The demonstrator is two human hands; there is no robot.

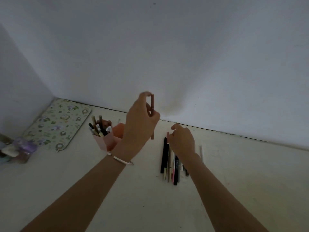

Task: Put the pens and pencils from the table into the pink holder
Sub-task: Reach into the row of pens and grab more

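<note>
My left hand (139,121) is raised above the table and holds a brown pencil (152,104) upright; the pencil's lower end shows below the hand. The pink holder (107,142) stands just left of that hand, with several pens and pencils (100,127) standing in its front compartment. My right hand (183,141) rests low over a row of pens and pencils (170,164) lying on the table, with its fingertips at the far ends of them. Whether it grips one I cannot tell. A pale pencil (201,153) lies alone to the right of that hand.
A patterned green mat (58,124) lies in the back left corner against the wall. A cluster of small jars (18,150) stands at the left edge. The white wall (184,56) runs close behind the holder and both hands. A bracelet (121,160) circles my left wrist.
</note>
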